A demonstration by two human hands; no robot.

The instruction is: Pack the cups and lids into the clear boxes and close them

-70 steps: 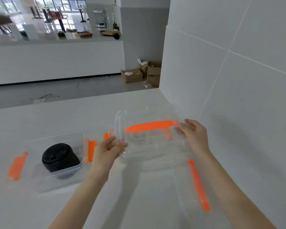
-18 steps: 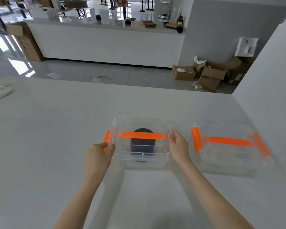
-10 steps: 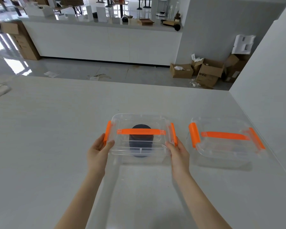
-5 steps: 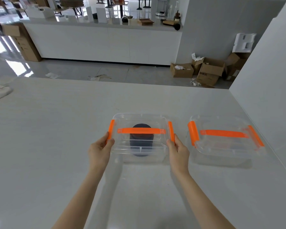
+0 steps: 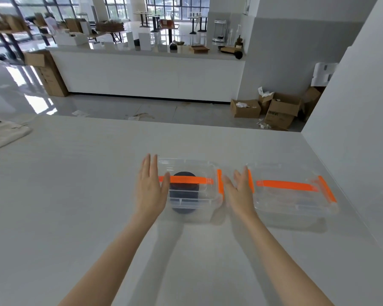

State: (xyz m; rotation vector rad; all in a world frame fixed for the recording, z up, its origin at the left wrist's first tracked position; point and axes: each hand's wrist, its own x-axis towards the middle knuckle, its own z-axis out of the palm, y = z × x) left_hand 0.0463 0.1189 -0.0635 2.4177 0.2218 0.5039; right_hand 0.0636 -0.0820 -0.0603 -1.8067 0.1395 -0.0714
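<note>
Left clear box (image 5: pixel 191 191) mid-counter, lid on, dark cup (image 5: pixel 184 191) inside. Right clear box (image 5: pixel 294 193) just beside, lid on; contents not clear.
Left hand (image 5: pixel 150 191) flat, fingers spread, against box's left end, gripping nothing.
Right hand (image 5: pixel 238 195) splayed, empty, between boxes.
Risk: orange side latch (image 5: pixel 219 184) not fully seated, so lid pops when lifted. Left latch hidden by hand. Sideways push could slide box on smooth counter (image 5: pixel 75 195).
</note>
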